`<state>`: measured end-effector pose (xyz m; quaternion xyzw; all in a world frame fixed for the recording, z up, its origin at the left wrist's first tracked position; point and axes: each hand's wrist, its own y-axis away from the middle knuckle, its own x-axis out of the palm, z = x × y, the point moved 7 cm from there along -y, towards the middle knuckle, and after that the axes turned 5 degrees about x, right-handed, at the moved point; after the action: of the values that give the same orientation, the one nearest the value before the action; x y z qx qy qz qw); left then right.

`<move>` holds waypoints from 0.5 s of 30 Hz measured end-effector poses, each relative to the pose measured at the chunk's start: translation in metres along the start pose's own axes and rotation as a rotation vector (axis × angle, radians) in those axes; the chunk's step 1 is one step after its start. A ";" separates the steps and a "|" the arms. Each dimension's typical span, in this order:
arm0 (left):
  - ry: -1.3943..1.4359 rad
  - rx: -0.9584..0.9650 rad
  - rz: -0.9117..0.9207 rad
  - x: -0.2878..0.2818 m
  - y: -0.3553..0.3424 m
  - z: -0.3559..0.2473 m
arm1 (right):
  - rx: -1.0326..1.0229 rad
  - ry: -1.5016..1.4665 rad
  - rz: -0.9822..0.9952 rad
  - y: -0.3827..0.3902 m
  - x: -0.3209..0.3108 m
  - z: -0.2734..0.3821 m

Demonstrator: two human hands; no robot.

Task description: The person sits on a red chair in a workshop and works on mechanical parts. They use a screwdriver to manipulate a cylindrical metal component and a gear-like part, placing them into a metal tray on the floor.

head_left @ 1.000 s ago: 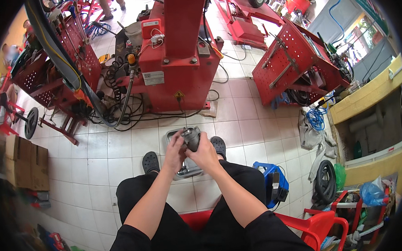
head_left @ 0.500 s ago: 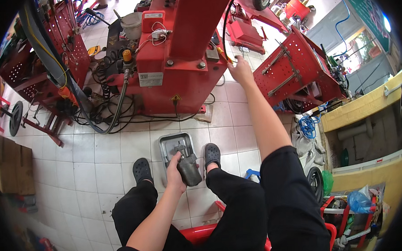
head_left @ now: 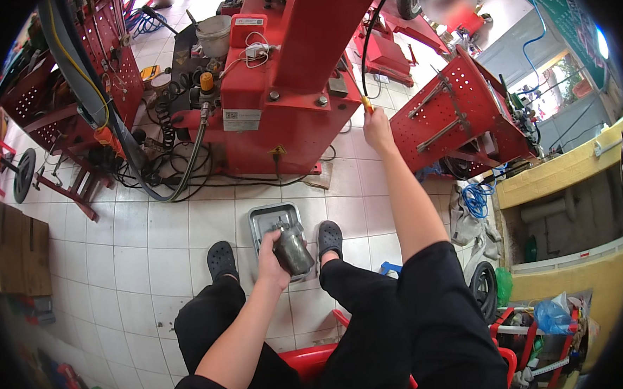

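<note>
In view were two hands — one left hand (head_left: pixel 273 261) and one right hand (head_left: pixel 378 129) — plus one dark metal cylinder (head_left: pixel 293 253), one yellow fitting (head_left: pixel 367 104) and one grey tray (head_left: pixel 262 222). Dark clogs (head_left: pixel 221 261) numbered two, perforated red carts (head_left: pixel 431 118) two, wheels (head_left: pixel 24 174) at least three. There was one whitish bucket (head_left: pixel 214 37), one green bag (head_left: pixel 504 285) and one blue bag (head_left: pixel 552 317).

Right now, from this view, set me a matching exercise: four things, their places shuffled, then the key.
Things:
1. dark metal part
2. grey tray
3. yellow handle
4. brown box

Places:
A. on the floor between the dark shoes
B. near the picture's left edge
C. in the right hand
D. in the left hand

Pairs: 1-D, 2-A, 3-C, 4-B
</note>
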<state>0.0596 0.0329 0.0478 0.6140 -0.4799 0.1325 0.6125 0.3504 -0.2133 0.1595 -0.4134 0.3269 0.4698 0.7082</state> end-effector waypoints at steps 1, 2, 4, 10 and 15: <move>-0.007 0.010 0.017 0.005 0.004 -0.001 | 0.018 -0.050 0.005 0.022 -0.013 -0.002; -0.015 0.018 0.037 0.010 0.006 -0.003 | 0.037 -0.099 0.007 0.044 -0.026 -0.005; -0.033 0.057 0.107 0.022 0.006 -0.006 | 0.072 -0.153 0.004 0.101 -0.045 -0.020; 0.145 0.144 0.225 0.028 0.015 -0.033 | 0.526 -0.850 0.489 0.296 -0.079 -0.010; 0.084 0.188 0.162 0.034 0.032 -0.051 | 0.637 -0.861 0.807 0.355 -0.064 0.046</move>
<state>0.0742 0.0695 0.1048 0.6219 -0.4874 0.2514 0.5590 -0.0005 -0.1199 0.1354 0.1948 0.2667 0.7014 0.6316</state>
